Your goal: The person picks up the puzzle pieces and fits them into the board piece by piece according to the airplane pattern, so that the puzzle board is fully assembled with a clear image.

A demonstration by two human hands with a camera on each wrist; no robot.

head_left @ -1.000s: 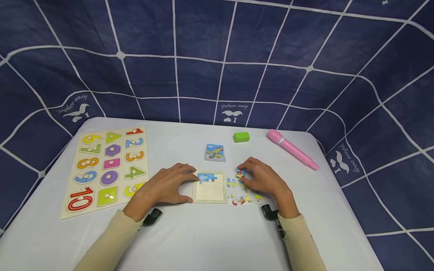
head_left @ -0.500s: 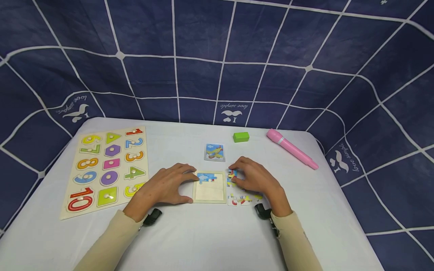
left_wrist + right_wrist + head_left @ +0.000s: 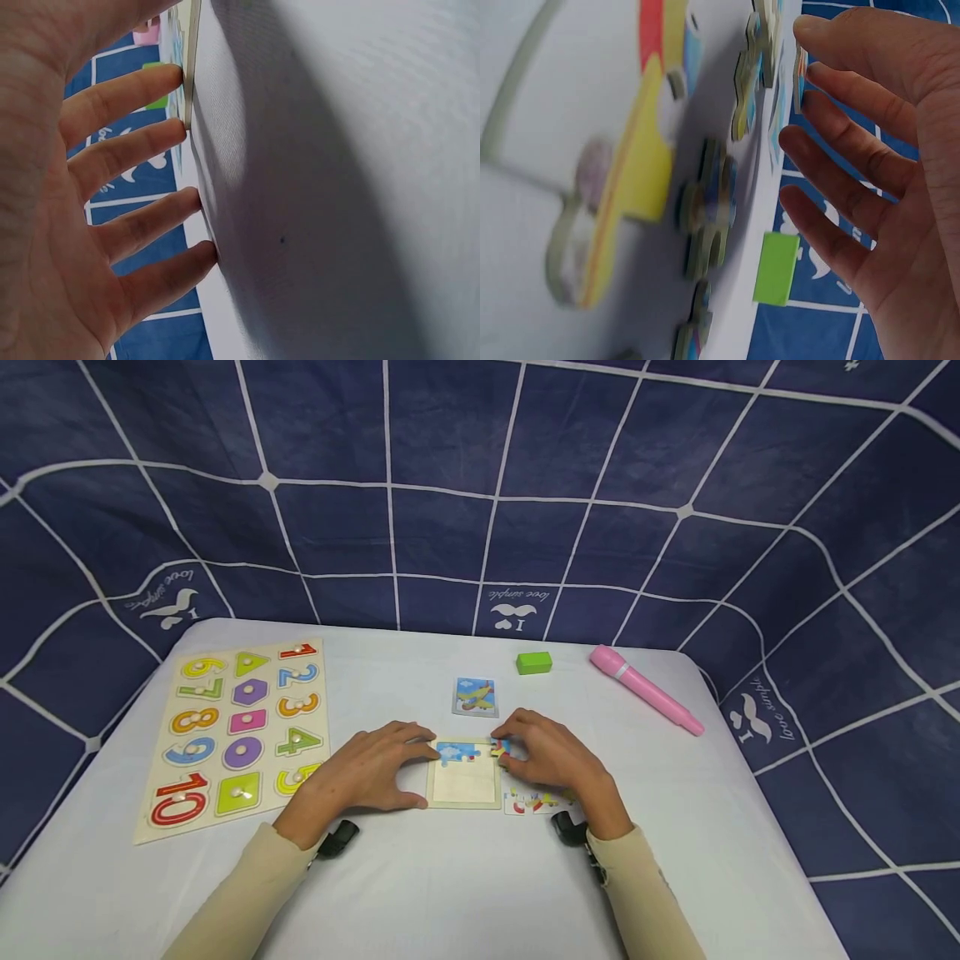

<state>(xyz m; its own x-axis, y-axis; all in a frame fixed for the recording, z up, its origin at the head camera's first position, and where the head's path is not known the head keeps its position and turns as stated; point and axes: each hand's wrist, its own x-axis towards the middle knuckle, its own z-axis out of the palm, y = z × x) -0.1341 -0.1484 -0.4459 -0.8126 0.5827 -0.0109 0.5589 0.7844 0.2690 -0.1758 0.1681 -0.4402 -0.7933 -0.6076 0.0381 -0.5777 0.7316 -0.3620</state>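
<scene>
A small square puzzle tray [image 3: 465, 789] lies mid-table, with joined blue sky-coloured pieces [image 3: 456, 752] along its top left. My left hand [image 3: 375, 768] steadies the tray's left side, fingers spread. In the left wrist view, two fingertips touch the tray's edge [image 3: 190, 67] and the others rest on the tabletop. Over the tray's top right corner, my right hand [image 3: 555, 756] pinches a blue, red and yellow jigsaw piece [image 3: 498, 747] between thumb and fingers. That jigsaw piece [image 3: 799, 82] appears edge-on in the right wrist view. Several loose pieces [image 3: 534, 802] lie right of the tray, partly hidden by the right hand.
A picture card of a yellow aeroplane [image 3: 476, 696] lies behind the tray. Farther back are a green block [image 3: 534, 663] and a pink microphone-shaped toy [image 3: 647, 690]. A number-and-shape peg board [image 3: 144, 827] covers the left side. A dark blue gridded cloth [image 3: 442, 535] hangs behind the table.
My right hand has moved left with the jigsaw piece, from above the loose pieces to the tray's top right corner. The left hand has stayed at the tray.
</scene>
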